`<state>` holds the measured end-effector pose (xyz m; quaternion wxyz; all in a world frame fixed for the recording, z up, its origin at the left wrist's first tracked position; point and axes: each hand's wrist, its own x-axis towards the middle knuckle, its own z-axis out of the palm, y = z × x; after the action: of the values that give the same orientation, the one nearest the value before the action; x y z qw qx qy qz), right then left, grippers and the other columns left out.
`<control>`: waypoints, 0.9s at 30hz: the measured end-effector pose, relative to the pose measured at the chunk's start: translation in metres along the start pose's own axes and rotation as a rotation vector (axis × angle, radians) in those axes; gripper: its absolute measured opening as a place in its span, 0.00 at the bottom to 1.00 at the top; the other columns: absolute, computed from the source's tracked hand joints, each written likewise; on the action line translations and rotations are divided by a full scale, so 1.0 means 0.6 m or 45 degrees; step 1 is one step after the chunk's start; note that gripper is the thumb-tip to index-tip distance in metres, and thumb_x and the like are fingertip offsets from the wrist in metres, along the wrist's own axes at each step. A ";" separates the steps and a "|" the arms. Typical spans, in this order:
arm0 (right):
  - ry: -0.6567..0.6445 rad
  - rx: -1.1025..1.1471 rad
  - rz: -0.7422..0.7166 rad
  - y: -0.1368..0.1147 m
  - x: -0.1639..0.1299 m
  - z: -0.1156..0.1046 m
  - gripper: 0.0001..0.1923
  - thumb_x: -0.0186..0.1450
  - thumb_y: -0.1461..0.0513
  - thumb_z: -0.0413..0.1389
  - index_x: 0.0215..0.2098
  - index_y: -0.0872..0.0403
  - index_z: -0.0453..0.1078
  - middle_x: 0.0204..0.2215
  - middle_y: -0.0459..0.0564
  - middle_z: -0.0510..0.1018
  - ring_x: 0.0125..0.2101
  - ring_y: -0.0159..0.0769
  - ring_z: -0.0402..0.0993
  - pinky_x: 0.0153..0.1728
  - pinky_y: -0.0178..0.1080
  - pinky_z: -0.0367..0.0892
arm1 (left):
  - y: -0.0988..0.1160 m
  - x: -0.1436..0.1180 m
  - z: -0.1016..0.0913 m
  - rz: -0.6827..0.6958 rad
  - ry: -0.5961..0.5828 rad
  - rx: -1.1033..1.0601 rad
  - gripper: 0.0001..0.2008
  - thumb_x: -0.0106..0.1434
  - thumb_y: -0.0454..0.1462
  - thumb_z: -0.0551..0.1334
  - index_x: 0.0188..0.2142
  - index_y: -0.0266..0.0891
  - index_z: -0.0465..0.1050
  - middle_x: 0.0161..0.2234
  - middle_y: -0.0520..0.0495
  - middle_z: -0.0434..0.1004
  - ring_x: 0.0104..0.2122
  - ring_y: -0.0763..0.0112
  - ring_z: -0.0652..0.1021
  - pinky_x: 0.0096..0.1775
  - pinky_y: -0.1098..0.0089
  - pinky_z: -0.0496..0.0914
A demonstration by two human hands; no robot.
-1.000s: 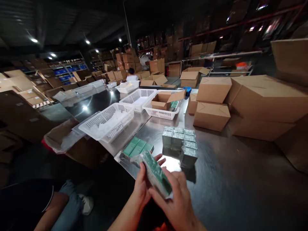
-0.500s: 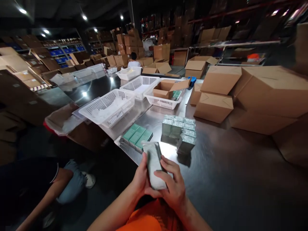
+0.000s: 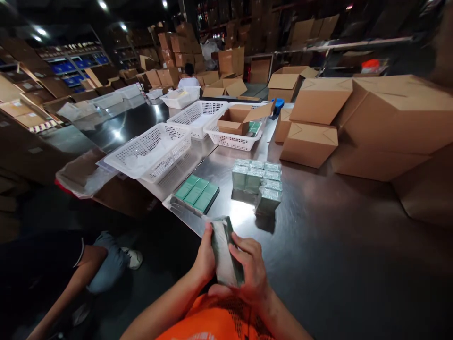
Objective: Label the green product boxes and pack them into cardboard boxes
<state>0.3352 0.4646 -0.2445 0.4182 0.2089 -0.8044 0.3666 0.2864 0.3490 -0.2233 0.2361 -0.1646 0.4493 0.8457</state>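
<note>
Right now the green box (image 3: 225, 250) is long and thin, with shiny clear wrap around it. Both hands squeeze it: the left hand (image 3: 205, 257) at 9 o'clock, the right hand (image 3: 252, 273) at 3 o'clock. It sits up off the metal table (image 3: 329, 255).

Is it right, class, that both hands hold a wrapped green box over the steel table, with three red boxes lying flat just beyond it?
Not quite. The head view shows the three flat boxes are green, not red. Both the left hand and right hand do hold the wrapped green box over the steel table.
</note>
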 end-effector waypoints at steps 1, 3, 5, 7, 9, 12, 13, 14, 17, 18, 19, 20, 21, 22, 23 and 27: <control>0.010 0.030 0.015 0.001 -0.001 -0.004 0.37 0.62 0.42 0.60 0.58 0.56 0.60 0.50 0.63 0.70 0.46 0.49 0.73 0.44 0.49 0.72 | 0.001 0.002 -0.003 0.035 -0.022 0.070 0.32 0.42 0.66 0.66 0.26 0.39 0.77 0.26 0.43 0.79 0.38 0.51 0.80 0.43 0.58 0.75; -0.011 0.173 0.085 0.001 0.008 -0.020 0.39 0.61 0.35 0.53 0.55 0.56 0.62 0.49 0.61 0.70 0.44 0.49 0.73 0.42 0.49 0.73 | 0.009 0.003 -0.012 0.208 -0.045 0.256 0.30 0.47 0.66 0.63 0.26 0.40 0.77 0.24 0.45 0.77 0.36 0.54 0.79 0.42 0.60 0.74; -0.054 0.305 0.217 0.001 0.030 -0.044 0.41 0.63 0.32 0.44 0.55 0.54 0.64 0.49 0.60 0.70 0.46 0.50 0.73 0.44 0.50 0.73 | 0.024 0.007 -0.023 0.454 -0.078 0.477 0.27 0.48 0.64 0.65 0.26 0.42 0.78 0.25 0.46 0.77 0.33 0.57 0.77 0.40 0.62 0.72; -0.093 0.271 0.327 0.003 0.058 -0.068 0.33 0.68 0.38 0.45 0.57 0.52 0.64 0.51 0.58 0.70 0.49 0.49 0.72 0.48 0.51 0.72 | 0.041 0.017 -0.031 0.662 -0.177 0.722 0.23 0.46 0.60 0.68 0.27 0.44 0.79 0.25 0.47 0.77 0.30 0.60 0.75 0.37 0.63 0.70; -0.197 0.157 0.392 0.007 0.084 -0.085 0.21 0.71 0.51 0.52 0.59 0.49 0.66 0.51 0.55 0.72 0.51 0.45 0.72 0.51 0.48 0.71 | 0.051 0.034 -0.033 0.773 -0.307 0.910 0.21 0.45 0.57 0.71 0.27 0.44 0.79 0.25 0.47 0.76 0.27 0.62 0.73 0.36 0.63 0.69; -0.336 0.120 0.467 0.021 0.103 -0.087 0.11 0.70 0.58 0.55 0.49 0.49 0.74 0.44 0.51 0.77 0.44 0.39 0.76 0.45 0.41 0.74 | 0.048 0.065 -0.031 0.775 -0.466 0.991 0.22 0.42 0.54 0.73 0.31 0.42 0.81 0.31 0.43 0.80 0.32 0.57 0.76 0.42 0.60 0.69; -0.347 0.119 0.493 0.026 0.103 -0.083 0.10 0.70 0.58 0.55 0.46 0.50 0.75 0.41 0.50 0.78 0.41 0.38 0.77 0.42 0.40 0.75 | 0.044 0.072 -0.031 0.765 -0.501 1.001 0.23 0.44 0.52 0.73 0.36 0.42 0.81 0.35 0.41 0.81 0.36 0.54 0.77 0.45 0.59 0.69; -0.344 0.110 0.510 0.030 0.102 -0.078 0.09 0.70 0.58 0.55 0.44 0.51 0.76 0.39 0.50 0.78 0.39 0.38 0.77 0.41 0.40 0.75 | 0.038 0.077 -0.032 0.772 -0.516 1.007 0.24 0.48 0.51 0.72 0.42 0.43 0.81 0.40 0.40 0.81 0.41 0.53 0.78 0.48 0.58 0.68; -0.304 0.063 0.521 0.035 0.095 -0.063 0.09 0.70 0.59 0.55 0.41 0.51 0.77 0.37 0.50 0.79 0.37 0.38 0.78 0.37 0.39 0.75 | 0.029 0.074 -0.039 0.982 -0.402 1.060 0.27 0.56 0.46 0.68 0.55 0.45 0.72 0.52 0.38 0.76 0.50 0.53 0.75 0.52 0.57 0.67; -0.288 0.043 0.515 0.034 0.095 -0.059 0.09 0.70 0.59 0.55 0.39 0.52 0.77 0.35 0.50 0.79 0.36 0.37 0.78 0.35 0.38 0.74 | 0.031 0.067 -0.042 1.109 -0.331 1.108 0.28 0.56 0.44 0.68 0.56 0.46 0.71 0.53 0.38 0.74 0.51 0.53 0.74 0.51 0.56 0.68; -0.284 0.012 0.506 0.031 0.096 -0.055 0.09 0.70 0.60 0.54 0.37 0.52 0.76 0.33 0.49 0.79 0.34 0.37 0.77 0.33 0.37 0.73 | 0.035 0.060 -0.044 1.244 -0.270 1.177 0.28 0.56 0.43 0.68 0.56 0.47 0.71 0.53 0.38 0.73 0.51 0.53 0.74 0.49 0.57 0.69; -0.293 -0.030 0.495 0.029 0.098 -0.052 0.09 0.70 0.61 0.53 0.35 0.52 0.75 0.31 0.48 0.78 0.32 0.36 0.76 0.32 0.37 0.71 | 0.040 0.052 -0.046 1.366 -0.246 1.268 0.26 0.56 0.41 0.68 0.55 0.48 0.72 0.53 0.38 0.73 0.50 0.53 0.74 0.47 0.57 0.70; -0.314 -0.078 0.486 0.027 0.101 -0.049 0.10 0.71 0.63 0.52 0.33 0.53 0.73 0.30 0.48 0.77 0.31 0.36 0.75 0.31 0.37 0.70 | 0.048 0.044 -0.046 1.462 -0.266 1.366 0.23 0.57 0.39 0.68 0.54 0.49 0.73 0.52 0.40 0.74 0.49 0.55 0.75 0.45 0.59 0.71; -0.336 -0.127 0.484 0.025 0.104 -0.047 0.11 0.71 0.63 0.50 0.32 0.53 0.72 0.29 0.48 0.76 0.30 0.36 0.74 0.31 0.37 0.69 | 0.056 0.038 -0.047 1.542 -0.320 1.459 0.20 0.59 0.37 0.66 0.52 0.50 0.75 0.50 0.41 0.75 0.47 0.57 0.76 0.43 0.61 0.72; -0.355 -0.168 0.487 0.025 0.107 -0.045 0.11 0.71 0.63 0.49 0.32 0.53 0.70 0.29 0.48 0.75 0.29 0.36 0.74 0.31 0.37 0.68 | 0.063 0.034 -0.046 1.606 -0.393 1.538 0.18 0.60 0.34 0.64 0.50 0.51 0.76 0.48 0.42 0.76 0.45 0.59 0.76 0.42 0.62 0.72; -0.272 -0.201 0.583 0.040 0.106 -0.041 0.10 0.71 0.62 0.46 0.34 0.53 0.66 0.30 0.49 0.74 0.30 0.38 0.73 0.29 0.38 0.67 | 0.087 0.028 -0.047 1.799 -0.576 1.694 0.15 0.64 0.30 0.59 0.46 0.47 0.77 0.40 0.43 0.80 0.41 0.62 0.77 0.42 0.62 0.73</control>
<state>0.2969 0.4971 -0.1924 0.2523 0.0258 -0.8964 0.3636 0.2457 0.3041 -0.2114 -0.1973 0.4714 0.7712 0.3796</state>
